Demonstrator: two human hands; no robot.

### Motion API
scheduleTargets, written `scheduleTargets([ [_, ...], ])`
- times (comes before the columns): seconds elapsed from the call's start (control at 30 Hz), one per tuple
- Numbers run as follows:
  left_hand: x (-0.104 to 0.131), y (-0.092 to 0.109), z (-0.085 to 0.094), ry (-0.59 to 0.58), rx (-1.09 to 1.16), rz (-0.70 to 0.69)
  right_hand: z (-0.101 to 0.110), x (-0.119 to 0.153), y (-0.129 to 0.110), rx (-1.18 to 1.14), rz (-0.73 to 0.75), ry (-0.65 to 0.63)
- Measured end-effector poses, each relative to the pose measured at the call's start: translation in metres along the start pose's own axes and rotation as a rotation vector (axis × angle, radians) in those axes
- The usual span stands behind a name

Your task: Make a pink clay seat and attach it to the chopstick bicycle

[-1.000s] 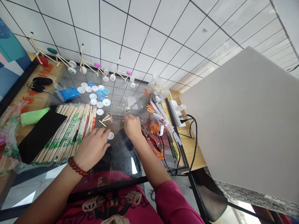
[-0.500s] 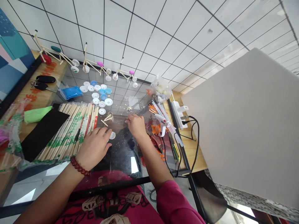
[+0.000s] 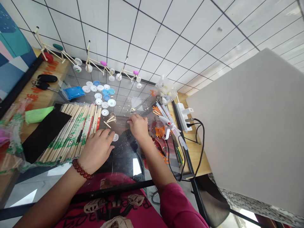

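Note:
My left hand (image 3: 96, 150) lies palm down at the right edge of the packed chopsticks (image 3: 71, 133), its fingers spread and its thumb apart. A white bottle cap (image 3: 115, 137) sits just beyond its fingertips, partly covered. My right hand (image 3: 139, 126) rests on the glass tabletop, back up, with loosely bent fingers; nothing shows in it, though its palm is hidden. Between and ahead of the hands are several short cut sticks (image 3: 109, 121) beside a loop of twine (image 3: 114, 117). Small wood chips (image 3: 133, 110) lie beyond my right hand.
White and blue bottle caps (image 3: 104, 98) lie farther back. Three stick-built tricycle models (image 3: 128, 74) stand along the wall. To the right are a glue gun (image 3: 167, 125), glue sticks (image 3: 163, 110), red-handled pliers (image 3: 159, 145), a power strip (image 3: 184, 117) and cables. Black sheet (image 3: 45, 134) lies left.
The camera view has tilted and shifted slightly. Both hands stay in about the same places on the table, and no object has visibly moved.

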State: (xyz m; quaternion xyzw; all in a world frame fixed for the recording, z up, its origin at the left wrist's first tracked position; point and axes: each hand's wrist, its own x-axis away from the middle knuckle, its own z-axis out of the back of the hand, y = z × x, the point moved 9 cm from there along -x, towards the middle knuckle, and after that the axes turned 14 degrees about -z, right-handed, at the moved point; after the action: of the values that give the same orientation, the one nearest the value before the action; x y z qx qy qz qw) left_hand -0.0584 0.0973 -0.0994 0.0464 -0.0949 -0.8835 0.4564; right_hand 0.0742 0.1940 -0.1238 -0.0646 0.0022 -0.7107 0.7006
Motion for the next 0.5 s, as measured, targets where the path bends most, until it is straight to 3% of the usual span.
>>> scheduleTargets([
  [0.3,0.0,-0.001,-0.001,-0.016,-0.009,0.01,-0.002,-0.006,-0.023,0.099,0.013,0.006],
  [0.43,0.001,-0.001,-0.001,-0.007,-0.008,0.016,0.003,-0.01,-0.014,0.122,-0.078,0.034],
  [0.5,0.001,-0.001,-0.001,-0.007,-0.003,0.017,0.001,-0.007,-0.015,0.056,-0.031,-0.02],
])
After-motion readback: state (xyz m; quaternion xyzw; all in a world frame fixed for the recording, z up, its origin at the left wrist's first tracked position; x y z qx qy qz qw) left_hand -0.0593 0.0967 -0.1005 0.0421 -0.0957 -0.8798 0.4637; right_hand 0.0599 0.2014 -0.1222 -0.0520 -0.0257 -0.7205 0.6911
